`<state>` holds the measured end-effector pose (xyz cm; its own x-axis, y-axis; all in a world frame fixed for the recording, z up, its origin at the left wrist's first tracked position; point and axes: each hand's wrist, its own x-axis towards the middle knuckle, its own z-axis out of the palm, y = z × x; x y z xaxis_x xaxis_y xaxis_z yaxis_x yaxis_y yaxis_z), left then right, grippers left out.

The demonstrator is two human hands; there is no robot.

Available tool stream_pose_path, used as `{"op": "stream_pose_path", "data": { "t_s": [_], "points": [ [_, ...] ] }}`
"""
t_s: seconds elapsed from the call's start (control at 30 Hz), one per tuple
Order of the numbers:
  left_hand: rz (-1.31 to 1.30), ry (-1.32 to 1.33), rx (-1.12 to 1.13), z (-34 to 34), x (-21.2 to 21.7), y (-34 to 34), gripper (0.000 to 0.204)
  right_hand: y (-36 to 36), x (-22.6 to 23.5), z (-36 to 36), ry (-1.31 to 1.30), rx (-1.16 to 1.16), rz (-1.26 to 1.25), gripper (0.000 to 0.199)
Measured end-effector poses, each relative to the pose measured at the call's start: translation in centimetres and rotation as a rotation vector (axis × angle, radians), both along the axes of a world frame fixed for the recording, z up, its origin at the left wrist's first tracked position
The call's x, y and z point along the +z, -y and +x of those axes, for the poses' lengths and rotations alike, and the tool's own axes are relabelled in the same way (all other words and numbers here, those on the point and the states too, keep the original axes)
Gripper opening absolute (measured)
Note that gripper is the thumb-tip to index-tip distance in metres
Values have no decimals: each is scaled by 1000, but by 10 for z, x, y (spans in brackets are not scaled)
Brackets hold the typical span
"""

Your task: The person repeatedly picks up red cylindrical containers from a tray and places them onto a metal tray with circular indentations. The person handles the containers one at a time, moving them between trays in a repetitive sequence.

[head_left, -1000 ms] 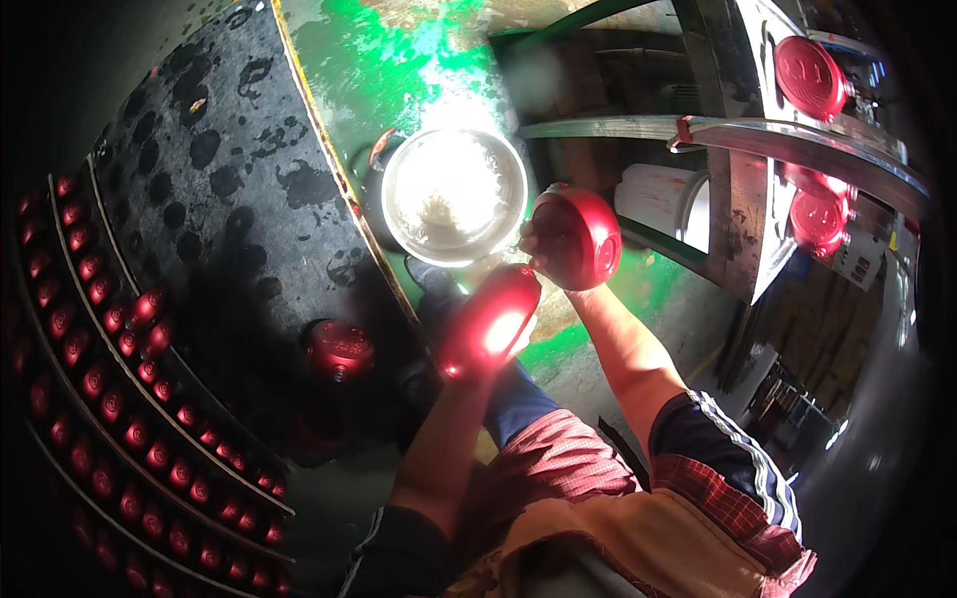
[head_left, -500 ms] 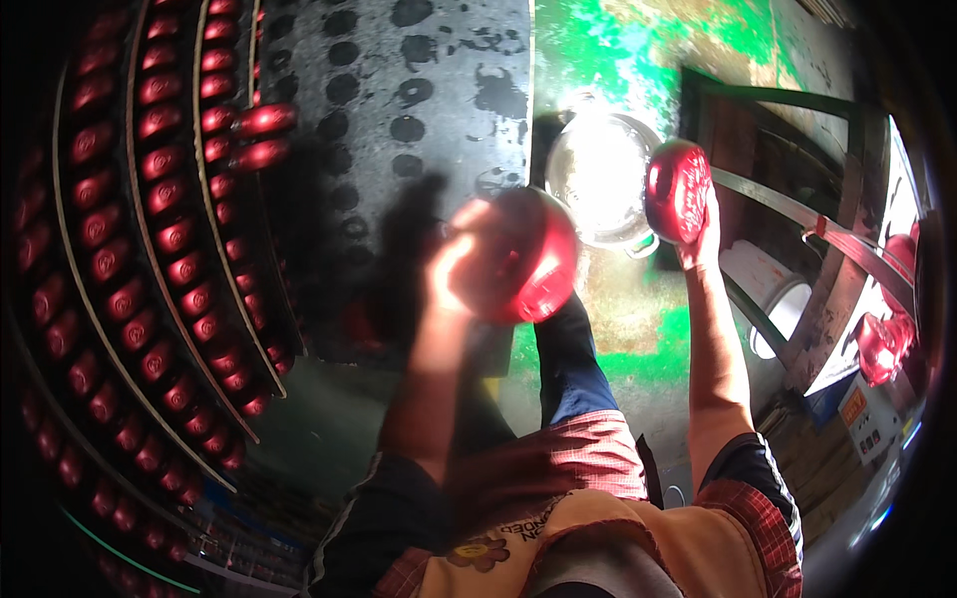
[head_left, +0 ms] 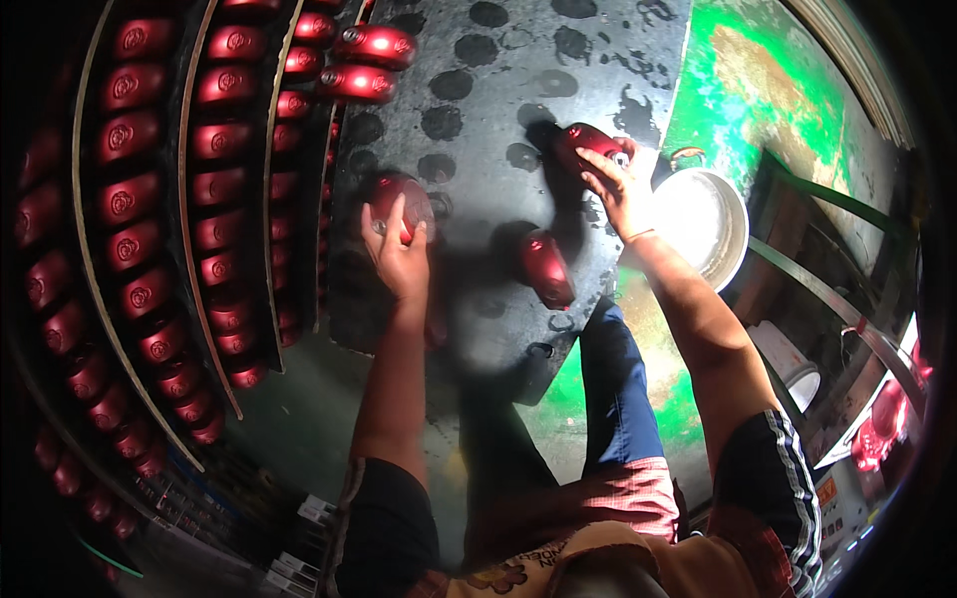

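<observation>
My left hand (head_left: 397, 249) presses a shiny red rounded cap (head_left: 401, 199) down on a dark, stained sheet (head_left: 478, 120). My right hand (head_left: 620, 189) grips a second red cap (head_left: 590, 143) and holds it against the same sheet, farther right. A third red cap (head_left: 545, 267) lies loose on the sheet between my two hands, untouched. Both forearms reach up from the lower edge.
Curved rows of several more red caps (head_left: 150, 209) fill the left side, with two at the top (head_left: 364, 60). A white bowl (head_left: 710, 224) stands right of my right hand on a green floor (head_left: 758, 90). A metal frame (head_left: 837, 309) runs at the right.
Both hands have lowered their red caps from mid-air onto the dark sheet. My view has swung left, so the bowl now sits at the right.
</observation>
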<state>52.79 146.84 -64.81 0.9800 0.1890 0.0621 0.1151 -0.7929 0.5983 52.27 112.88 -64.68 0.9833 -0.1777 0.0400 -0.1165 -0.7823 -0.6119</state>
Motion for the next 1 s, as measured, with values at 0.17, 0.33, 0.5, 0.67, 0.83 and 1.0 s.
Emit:
{"op": "stream_pose_path", "data": {
  "t_s": [0.17,0.33,0.5,0.67,0.83,1.0],
  "points": [
    [-28,-72,10,-15,-9,-6,54,-16,-23,-7,123,104,-77,53],
    [-56,165,49,35,13,-4,49,-18,-16,-4,95,105,-4,51],
    [-45,54,47,178,-1,6,68,-19,-17,-5,182,96,-126,51],
    [-52,-294,280,277,-20,21,83,-19,-30,-1,116,89,-126,45],
    [-107,-117,359,267,-48,5,76,-16,-41,1,162,73,-83,43],
    [-383,110,314,224,-36,-35,60,-19,-37,-1,138,69,-76,43]
  ]
}}
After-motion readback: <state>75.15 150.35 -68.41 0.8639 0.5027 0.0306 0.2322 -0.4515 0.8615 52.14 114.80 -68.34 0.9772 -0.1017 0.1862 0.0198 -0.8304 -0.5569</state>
